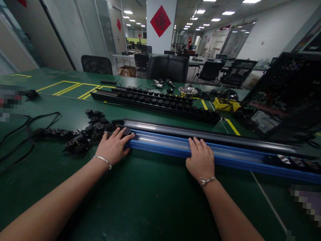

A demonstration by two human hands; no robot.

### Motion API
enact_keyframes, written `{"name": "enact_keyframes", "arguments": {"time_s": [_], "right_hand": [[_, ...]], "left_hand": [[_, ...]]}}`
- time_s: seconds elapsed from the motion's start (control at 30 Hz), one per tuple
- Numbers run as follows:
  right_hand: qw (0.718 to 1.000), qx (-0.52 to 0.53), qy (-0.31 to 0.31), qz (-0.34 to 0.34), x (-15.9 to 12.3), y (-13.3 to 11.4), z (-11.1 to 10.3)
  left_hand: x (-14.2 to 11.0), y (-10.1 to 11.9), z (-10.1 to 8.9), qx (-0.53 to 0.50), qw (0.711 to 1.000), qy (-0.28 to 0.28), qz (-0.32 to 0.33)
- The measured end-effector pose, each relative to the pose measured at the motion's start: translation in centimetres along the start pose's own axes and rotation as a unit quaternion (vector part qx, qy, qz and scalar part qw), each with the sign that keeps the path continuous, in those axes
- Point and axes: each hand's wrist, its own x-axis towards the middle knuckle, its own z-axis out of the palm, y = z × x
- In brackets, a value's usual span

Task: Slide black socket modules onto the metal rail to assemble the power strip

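A long blue channel lies across the table in front of me, its hollow side up. My left hand is at its left end, fingers spread over a small black round part; whether it grips that part is hard to see. My right hand has its fingers over the near wall of the channel and its thumb in front, closed on it. Linked black round parts lie in a loose heap beside my left hand. More black parts sit inside the channel's right end.
Just behind runs a black channel. Farther back lie black rails with round parts, a metal bowl and a yellow box. Black cables trail at left. A dark open-framed case stands at right on the green table.
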Motion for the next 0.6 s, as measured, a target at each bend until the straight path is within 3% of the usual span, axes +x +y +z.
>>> {"name": "enact_keyframes", "arguments": {"time_s": [0.3,0.6], "right_hand": [[1.000,0.003,0.000,0.001,0.0,0.0,-0.1],[1.000,0.012,0.009,-0.002,-0.1,0.0,0.1]], "left_hand": [[-0.2,-1.7,0.2,0.012,1.000,0.002,-0.012],[-1.7,-3.6,0.2,0.009,0.998,0.019,-0.067]]}}
